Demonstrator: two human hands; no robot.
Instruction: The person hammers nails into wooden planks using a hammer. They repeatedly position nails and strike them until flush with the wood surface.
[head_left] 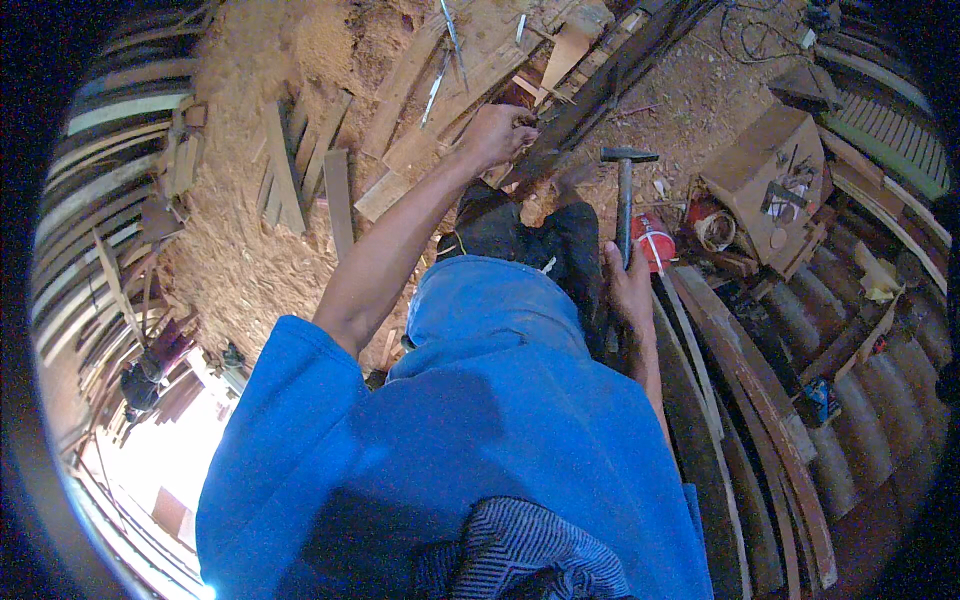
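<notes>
Hammer (624,200) stands upright in the right hand (630,288), its dark metal head raised above the grip and its shaft gripped near the lower end; the fingers wrap it, clenched around the handle. It sits just right of the long dark beam (600,95) that runs diagonally up and away.

Judging from this, a blow could go astray: the left hand (497,132) is closed with its fingertips pinched together right against the beam, seemingly on something small, though what it pinches is too small to tell. A swing landing off line would catch those fingers, since they sit where the head would fall. A low grip on the shaft also makes the head harder to steer.

Left of the beam, loose wooden planks (300,165) lie scattered over sawdust (240,250). Right of the beam stands a cardboard box (765,170) with odds and ends, and beside it a red container (652,243) close to the hammer's shaft.
</notes>
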